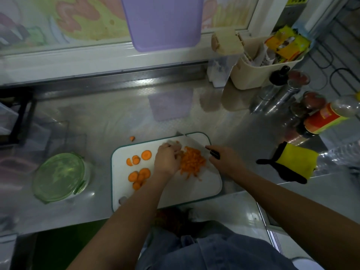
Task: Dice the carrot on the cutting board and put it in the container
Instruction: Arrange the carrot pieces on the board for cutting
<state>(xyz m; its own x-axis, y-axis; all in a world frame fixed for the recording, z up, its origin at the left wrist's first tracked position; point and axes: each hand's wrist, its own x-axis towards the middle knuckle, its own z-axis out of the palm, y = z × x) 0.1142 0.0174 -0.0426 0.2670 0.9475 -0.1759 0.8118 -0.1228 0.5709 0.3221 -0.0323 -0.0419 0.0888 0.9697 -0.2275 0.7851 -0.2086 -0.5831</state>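
Observation:
A white cutting board with a teal rim lies on the steel counter. Several round carrot slices sit on its left half. A pile of diced carrot lies near its middle. My right hand grips the black handle of a knife, whose broad blade lies flat behind the pile. My left hand is curled over the pile's left edge, its fingertips at the blade. A round glass container with a green lid stands left of the board, lid on.
One carrot piece lies on the counter beyond the board. A yellow and black glove lies to the right. Bottles and a beige caddy crowd the back right. A purple board leans against the wall.

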